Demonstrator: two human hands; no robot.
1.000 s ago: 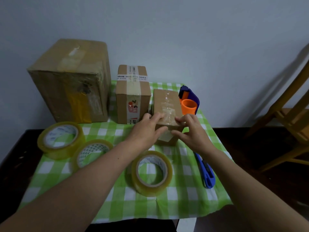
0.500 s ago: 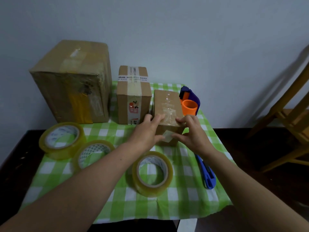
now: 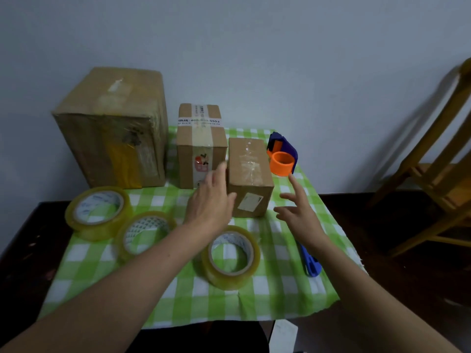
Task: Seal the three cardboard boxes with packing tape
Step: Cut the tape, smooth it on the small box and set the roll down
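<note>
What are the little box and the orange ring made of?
The small box looks like matte brown cardboard, with shiny clear tape glinting along its top. The orange ring is probably smooth plastic: bright, even colour, slight sheen.

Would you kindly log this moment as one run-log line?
left hand: open, beside small brown cardboard box | right hand: open, right of box | box top: clear tape across

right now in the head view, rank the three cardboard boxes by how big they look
1. left box
2. middle box
3. right box
The last two look alike; the right one sits nearer, so unsure.
</note>
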